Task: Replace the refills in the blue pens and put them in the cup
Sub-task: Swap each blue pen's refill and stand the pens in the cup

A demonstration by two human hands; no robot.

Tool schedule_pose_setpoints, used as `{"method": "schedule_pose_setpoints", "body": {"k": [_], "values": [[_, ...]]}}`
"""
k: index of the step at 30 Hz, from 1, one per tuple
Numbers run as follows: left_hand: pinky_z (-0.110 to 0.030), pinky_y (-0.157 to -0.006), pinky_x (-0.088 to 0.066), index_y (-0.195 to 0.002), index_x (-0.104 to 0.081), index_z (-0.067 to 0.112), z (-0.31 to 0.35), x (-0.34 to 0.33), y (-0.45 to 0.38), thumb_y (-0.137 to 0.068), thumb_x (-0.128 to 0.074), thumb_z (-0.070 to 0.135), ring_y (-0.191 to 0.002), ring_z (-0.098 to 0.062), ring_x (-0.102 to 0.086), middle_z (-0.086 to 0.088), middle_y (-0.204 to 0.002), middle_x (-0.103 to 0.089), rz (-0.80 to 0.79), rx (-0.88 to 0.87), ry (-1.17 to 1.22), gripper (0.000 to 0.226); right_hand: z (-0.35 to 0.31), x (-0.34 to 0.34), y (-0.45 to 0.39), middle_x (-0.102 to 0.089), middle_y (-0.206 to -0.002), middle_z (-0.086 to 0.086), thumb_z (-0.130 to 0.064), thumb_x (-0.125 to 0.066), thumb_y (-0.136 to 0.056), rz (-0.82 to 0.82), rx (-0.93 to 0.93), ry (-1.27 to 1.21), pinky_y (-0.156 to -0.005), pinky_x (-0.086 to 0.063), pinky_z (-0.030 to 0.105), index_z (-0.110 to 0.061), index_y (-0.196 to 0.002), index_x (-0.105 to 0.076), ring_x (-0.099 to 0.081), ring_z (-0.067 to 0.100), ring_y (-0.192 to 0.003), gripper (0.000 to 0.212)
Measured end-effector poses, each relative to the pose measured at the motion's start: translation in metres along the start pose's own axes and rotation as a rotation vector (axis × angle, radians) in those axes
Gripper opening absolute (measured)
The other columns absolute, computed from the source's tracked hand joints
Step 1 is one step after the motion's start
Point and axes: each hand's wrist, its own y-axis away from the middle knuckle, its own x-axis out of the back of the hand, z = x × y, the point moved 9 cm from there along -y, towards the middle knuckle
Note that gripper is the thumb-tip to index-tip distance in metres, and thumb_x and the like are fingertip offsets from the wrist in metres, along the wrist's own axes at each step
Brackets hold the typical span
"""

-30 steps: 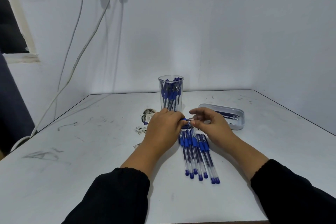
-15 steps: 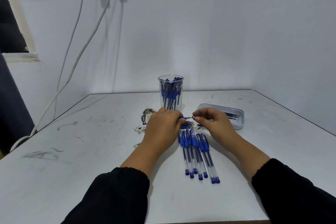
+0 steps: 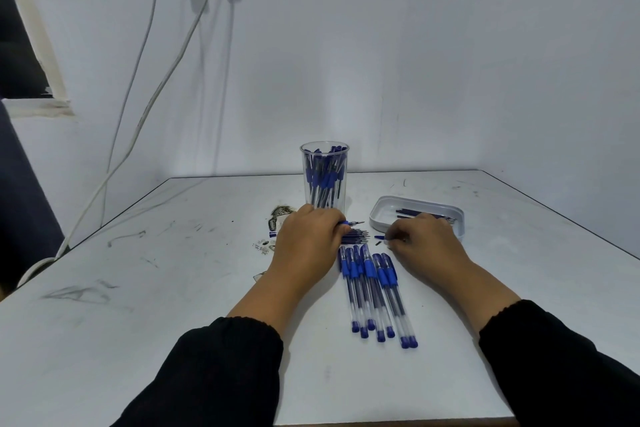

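My left hand [image 3: 308,239] grips a blue pen [image 3: 351,222] just in front of the cup; only its pointed end shows, sticking out to the right. My right hand [image 3: 424,243] rests on the table and pinches a small blue pen tip piece [image 3: 379,237] at its fingertips. A bundle of loose refills [image 3: 358,236] lies between the hands. Several blue pens [image 3: 375,288] lie side by side on the table, nearer to me. The clear plastic cup [image 3: 323,152] stands upright behind my left hand and holds several blue pens.
A shallow white tray [image 3: 384,210] with dark refills sits behind my right hand. Paper scraps [image 3: 277,218] lie left of the cup. A tiny dark piece [image 3: 378,244] lies near the right fingertips. White cables [image 3: 138,121] hang at the far left wall. The table edge [image 3: 381,421] runs close below.
My right hand has pulled away to the right from the pen's tip, taking the small blue piece with it. My left hand has stayed in place with the pen.
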Motion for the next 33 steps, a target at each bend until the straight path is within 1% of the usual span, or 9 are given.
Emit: {"method": "schedule_pose_setpoints", "body": {"k": [4,7,12,16,19,23,26,30,33], "values": [[-0.027,-0.072,-0.032,-0.102,-0.065,0.019,-0.001,-0.001,0.0,-0.097,-0.048,0.033,-0.08,-0.011,-0.042,0.004,-0.093,-0.067,-0.008,0.005,-0.012,0.022,0.001,-0.003,-0.001,-0.068,-0.092,-0.014,-0.03,-0.057,-0.092,-0.007,0.014,0.024,-0.087,-0.029,0.031,-0.031,-0.096,-0.071,-0.049,0.012,-0.094,0.015],[-0.027,-0.073,-0.032,-0.103,-0.065,0.019,-0.001,-0.002,0.0,-0.097,-0.048,0.032,-0.081,-0.01,-0.041,0.004,-0.094,-0.067,-0.009,0.006,-0.009,0.022,0.0,-0.001,-0.001,-0.069,-0.094,-0.012,-0.028,-0.056,-0.091,0.01,0.01,0.006,-0.092,-0.033,0.034,-0.03,-0.1,-0.072,-0.05,0.013,-0.097,0.019],[-0.028,-0.083,-0.035,-0.109,-0.065,0.018,-0.002,-0.005,0.0,-0.097,-0.045,0.024,-0.089,-0.013,-0.048,0.003,-0.101,-0.067,-0.023,-0.003,-0.007,0.024,0.0,0.005,0.001,-0.07,-0.098,-0.009,-0.025,-0.056,-0.091,0.062,0.01,-0.045,-0.096,-0.04,0.039,-0.026,-0.109,-0.071,-0.051,0.014,-0.101,0.023],[-0.03,-0.085,-0.037,-0.111,-0.065,0.017,-0.001,-0.009,0.0,-0.096,-0.045,0.021,-0.094,-0.016,-0.049,0.002,-0.103,-0.067,-0.06,-0.012,-0.007,0.025,-0.014,0.012,-0.001,-0.071,-0.097,-0.009,-0.03,-0.062,-0.092,0.147,0.127,-0.075,-0.092,-0.041,0.042,-0.024,-0.105,-0.073,-0.056,0.015,-0.099,0.018],[-0.033,-0.085,-0.039,-0.114,-0.065,0.017,0.002,-0.011,0.0,-0.095,-0.046,0.018,-0.096,-0.017,-0.05,0.002,-0.104,-0.067,-0.071,-0.032,-0.005,0.026,-0.03,0.016,0.001,-0.072,-0.094,-0.007,-0.028,-0.068,-0.088,0.221,0.232,-0.066,-0.086,-0.042,0.042,-0.022,-0.101,-0.074,-0.058,0.017,-0.096,0.015],[-0.034,-0.084,-0.04,-0.114,-0.064,0.017,0.002,-0.013,0.0,-0.095,-0.047,0.017,-0.098,-0.018,-0.049,0.002,-0.104,-0.067,-0.082,-0.043,-0.005,0.026,-0.04,0.014,0.004,-0.072,-0.087,-0.008,-0.024,-0.073,-0.084,0.252,0.318,-0.05,-0.077,-0.045,0.043,-0.023,-0.093,-0.074,-0.061,0.019,-0.087,0.009],[-0.035,-0.084,-0.039,-0.113,-0.065,0.017,0.002,-0.013,0.0,-0.094,-0.048,0.017,-0.097,-0.018,-0.05,0.002,-0.104,-0.067,-0.084,-0.046,-0.003,0.026,-0.04,0.014,0.004,-0.071,-0.085,-0.009,-0.023,-0.073,-0.084,0.259,0.324,-0.042,-0.077,-0.044,0.041,-0.023,-0.089,-0.073,-0.061,0.02,-0.086,0.005],[-0.034,-0.087,-0.035,-0.112,-0.064,0.02,-0.007,-0.012,-0.003,-0.095,-0.047,0.017,-0.098,-0.018,-0.048,0.004,-0.106,-0.067,-0.08,-0.021,-0.021,0.024,-0.03,0.02,0.001,-0.071,-0.089,-0.007,-0.022,-0.072,-0.085,0.289,0.264,-0.049,-0.08,-0.033,0.034,-0.022,-0.088,-0.074,-0.059,0.02,-0.091,0.004],[-0.032,-0.089,-0.027,-0.115,-0.062,0.022,-0.019,-0.008,-0.005,-0.097,-0.045,0.017,-0.103,-0.018,-0.046,0.005,-0.11,-0.065,-0.076,0.025,-0.055,0.026,-0.013,0.023,-0.004,-0.071,-0.091,-0.006,-0.018,-0.07,-0.086,0.272,0.175,-0.108,-0.084,-0.038,0.041,-0.021,-0.088,-0.075,-0.057,0.02,-0.092,0.006]]}}
